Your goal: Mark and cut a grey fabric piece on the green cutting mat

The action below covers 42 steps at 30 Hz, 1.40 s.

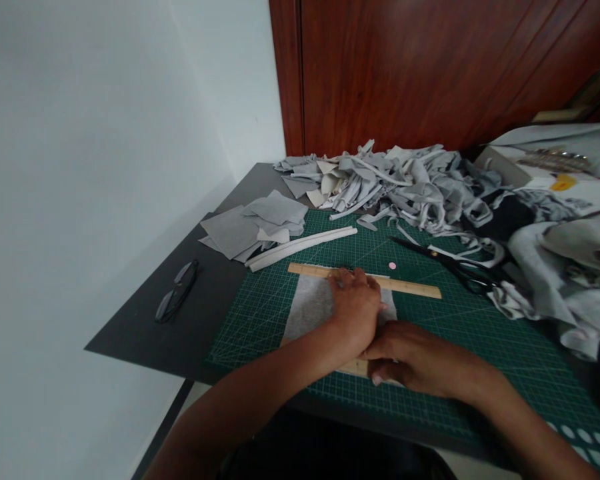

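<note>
My left hand (354, 307) rests on a piece of grey fabric (313, 303), its fingers spread over a wooden ruler (415, 288) that crosses the fabric's far edge. Close beside its wrist, my right hand (410, 357) is closed with curled fingers at the near edge, over a second wooden strip (355, 367). Whatever those fingers hold is hidden. Both hands are on a green cutting mat (265, 300). Just past the left fingertips lies a small dark thing, too covered to name.
Black scissors (445, 260) and a small pink disc (393, 265) lie on the mat. White strips (300, 248) and grey fabric pieces (230, 230) lie at the left, with glasses (177, 291) nearer. Heaped fabric scraps (420, 187) fill the back; more fabric (575, 260) lies right.
</note>
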Motion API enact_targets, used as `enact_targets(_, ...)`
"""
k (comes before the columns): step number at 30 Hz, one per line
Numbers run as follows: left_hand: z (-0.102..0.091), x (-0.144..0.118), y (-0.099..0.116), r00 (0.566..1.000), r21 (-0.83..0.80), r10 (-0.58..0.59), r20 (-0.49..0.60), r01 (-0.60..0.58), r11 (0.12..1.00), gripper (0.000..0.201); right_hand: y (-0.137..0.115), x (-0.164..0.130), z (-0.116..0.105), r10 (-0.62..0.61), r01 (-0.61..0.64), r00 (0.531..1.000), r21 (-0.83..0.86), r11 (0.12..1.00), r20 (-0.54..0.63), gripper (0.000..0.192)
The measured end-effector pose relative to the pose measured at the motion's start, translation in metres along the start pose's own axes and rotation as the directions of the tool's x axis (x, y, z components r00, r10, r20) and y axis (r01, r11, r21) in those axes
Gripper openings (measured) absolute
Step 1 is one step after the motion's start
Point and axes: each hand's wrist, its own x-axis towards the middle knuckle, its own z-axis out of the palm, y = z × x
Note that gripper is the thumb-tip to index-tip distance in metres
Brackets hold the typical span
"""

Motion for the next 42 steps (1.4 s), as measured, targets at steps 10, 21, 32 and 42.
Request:
enact_targets(10,-0.0053,0.0006,0.0002,0.999,-0.032,-0.009,0.033,0.010,0.999,0.050,0.0006,-0.0003,0.0004,0.002,-0.002,1.000,0.011,1.000,-0.007,0.020)
enact_targets(21,-0.0051,0.0008,-0.0009,0.999,-0.043,0.002,0.042,0.000,0.999,0.048,0.0059,0.0006,0.0030,-0.024,0.025,1.000,0.026,0.999,-0.005,0.021)
enact_targets(32,-0.0055,0.0004,-0.0006,0.999,-0.026,-0.006,0.048,0.007,1.000,0.054,0.0031,0.0003,0.0011,-0.010,0.010,1.000,0.023,1.000,-0.008,0.021)
enact_targets(42,-0.0042,0.0000,-0.0012,0.999,-0.036,-0.004,0.042,0.005,0.999,0.057,0.0013,-0.0001,0.0001,-0.003,0.003,1.000,0.015,1.000,-0.005,0.023)
